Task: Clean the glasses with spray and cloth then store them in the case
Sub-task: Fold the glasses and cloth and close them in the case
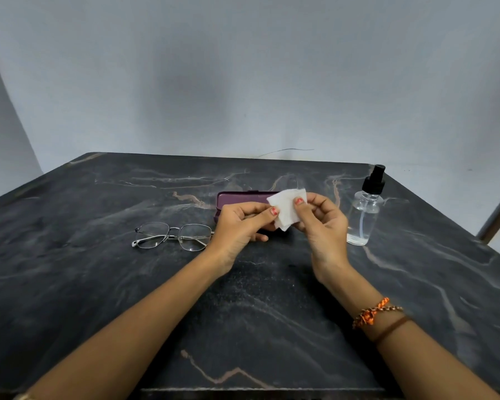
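A small white cloth is held up above the table between both hands. My left hand pinches its left edge and my right hand pinches its right side with thumb and fingers. Thin metal-framed glasses lie on the table left of my left hand, arms folded, untouched. The purple case lies shut behind my hands, partly hidden by them and the cloth. A clear spray bottle with a black nozzle stands upright just right of my right hand.
Everything sits on a dark marble-patterned table. A grey wall rises right behind its far edge. A slanted metal bar shows at the far right, beyond the table's right edge.
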Available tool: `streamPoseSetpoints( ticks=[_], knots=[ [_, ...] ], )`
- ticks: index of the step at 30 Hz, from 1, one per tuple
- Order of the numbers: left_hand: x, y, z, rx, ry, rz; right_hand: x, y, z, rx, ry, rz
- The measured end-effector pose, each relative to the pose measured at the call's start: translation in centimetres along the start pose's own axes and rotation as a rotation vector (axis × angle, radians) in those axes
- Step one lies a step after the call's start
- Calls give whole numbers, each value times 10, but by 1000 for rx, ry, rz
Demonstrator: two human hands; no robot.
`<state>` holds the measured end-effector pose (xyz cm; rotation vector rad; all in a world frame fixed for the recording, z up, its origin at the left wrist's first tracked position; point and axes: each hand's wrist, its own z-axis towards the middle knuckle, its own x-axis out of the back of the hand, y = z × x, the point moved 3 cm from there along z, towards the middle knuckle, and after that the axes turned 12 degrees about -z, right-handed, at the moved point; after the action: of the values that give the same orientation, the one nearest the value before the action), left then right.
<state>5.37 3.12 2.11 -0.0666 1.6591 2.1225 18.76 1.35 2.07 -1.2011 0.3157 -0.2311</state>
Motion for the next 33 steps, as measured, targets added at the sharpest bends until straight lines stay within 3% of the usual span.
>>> streamPoseSetpoints(
  ticks=[5,13,16,22,29,33],
  knots=[
    [0,1,0,-78,-3,37,0,-3,-2,90,-29,-76],
    [1,4,0,-212,17,44,-2,-13,-11,402,23,-478],
    [-1,5,-1,-234,-3,61,-4,-16,-13,454,-26,-493],
    [1,7,-1,-245,-7,40,-8,-15,-14,364,-193,-310],
    [0,9,-1,-240,-28,25,-9,-14,-12,301,-234,-222],
    [-1,11,-1,-242,-28,-12,-7,-9,-7,140,-197,-121]
  ],
)
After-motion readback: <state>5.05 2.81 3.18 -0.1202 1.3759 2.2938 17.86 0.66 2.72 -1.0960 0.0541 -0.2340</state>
